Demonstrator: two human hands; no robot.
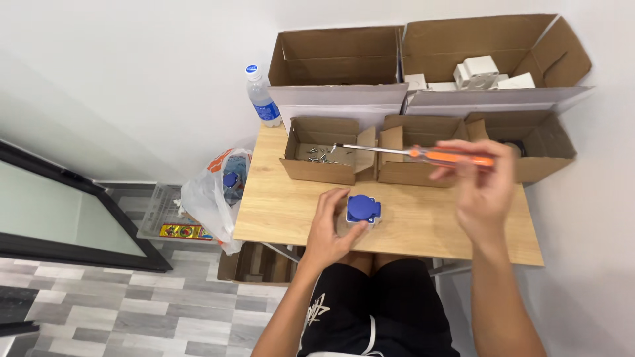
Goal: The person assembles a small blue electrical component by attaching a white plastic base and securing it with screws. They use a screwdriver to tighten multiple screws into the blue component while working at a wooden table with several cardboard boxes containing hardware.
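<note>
Showing a wooden counter against a white wall, viewed from above. Two large open cardboard cartons sit at its far edge: the left carton shows a bare interior, the right carton holds white box-shaped parts. In front stand three small open cardboard boxes; the leftmost small box contains loose metal screws. A white plastic bag with orange print hangs beside the counter's left edge, and a clear water bottle with a blue cap and blue label stands at the far left corner. The right hand is curled around the orange handle of a screwdriver, whose tip reaches over the screws. The left hand pinches a white socket with a blue lid, resting near the counter's front edge.
</note>
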